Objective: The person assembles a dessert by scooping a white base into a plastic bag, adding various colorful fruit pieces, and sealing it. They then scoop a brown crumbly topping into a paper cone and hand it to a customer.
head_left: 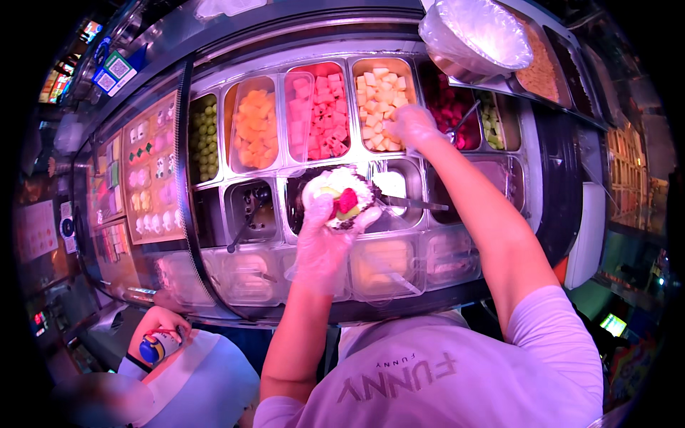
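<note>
My left hand (322, 250), in a clear glove, grips a round dessert (354, 187) topped with white cream. Dark crumbs ring its edge, and green slices and red fruit pieces lie on the cream. Over the right side of a metal pan of pale fruit cubes (378, 100) is my right hand (414, 127), also gloved. Its fingers are bunched together at the cubes; what lies between the fingertips is hidden. Beside that pan, on its left, is a pan of pink-red fruit cubes (332, 107).
Farther left are pans of orange cubes (255, 128) and green grapes (204, 139). Dark red fruit (457, 114) sits to the right, below a plastic-lined bowl (474, 43). Lidded clear tubs (389, 267) line the near edge. Another person's arm (160, 342) holds a blue-capped can at lower left.
</note>
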`<state>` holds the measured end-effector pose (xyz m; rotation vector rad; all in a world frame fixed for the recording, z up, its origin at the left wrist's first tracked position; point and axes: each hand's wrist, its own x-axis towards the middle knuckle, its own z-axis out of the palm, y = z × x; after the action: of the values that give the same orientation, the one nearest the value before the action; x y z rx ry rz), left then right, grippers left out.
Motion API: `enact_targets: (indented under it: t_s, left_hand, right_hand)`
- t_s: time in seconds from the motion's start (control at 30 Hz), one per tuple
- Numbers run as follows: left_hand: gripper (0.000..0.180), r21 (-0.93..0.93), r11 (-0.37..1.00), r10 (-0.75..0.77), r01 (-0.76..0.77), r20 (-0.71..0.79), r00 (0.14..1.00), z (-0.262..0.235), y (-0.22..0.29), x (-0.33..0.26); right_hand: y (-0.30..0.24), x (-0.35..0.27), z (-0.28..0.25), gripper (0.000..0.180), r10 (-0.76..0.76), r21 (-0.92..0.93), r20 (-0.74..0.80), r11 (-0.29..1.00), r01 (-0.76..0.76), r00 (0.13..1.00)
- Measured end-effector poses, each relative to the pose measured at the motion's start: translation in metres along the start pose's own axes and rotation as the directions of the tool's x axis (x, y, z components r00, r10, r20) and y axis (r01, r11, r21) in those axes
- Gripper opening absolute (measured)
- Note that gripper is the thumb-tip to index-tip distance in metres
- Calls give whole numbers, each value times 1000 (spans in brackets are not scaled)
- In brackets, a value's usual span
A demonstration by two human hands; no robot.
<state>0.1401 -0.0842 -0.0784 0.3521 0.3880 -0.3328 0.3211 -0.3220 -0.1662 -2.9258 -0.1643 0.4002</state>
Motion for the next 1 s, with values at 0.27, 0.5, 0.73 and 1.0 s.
enact_targets:
  t_s: [0.27, 0.5, 0.73, 1.0]
  left_hand:
    - [46, -25, 999, -33, 32, -27, 999, 19, -16, 22]
    - [46, 7, 999, -33, 33, 0, 999, 14, -3, 45]
    - [44, -49, 997, -56, 57, 29, 998, 13, 3, 55]
    - [44, 39, 999, -35, 34, 25, 999, 3, 9, 58]
  right_hand:
    - [-13, 38, 26, 27, -10, -207, 230, 976, 59, 973]
    - [-24, 28, 25, 25, 50, -88, 219, 996, -31, 975]
    - [-29, 28, 19, 24, 111, -95, 306, 992, -86, 945]
    - [-51, -36, -91, 21, -147, 873, 152, 484, -63, 977]
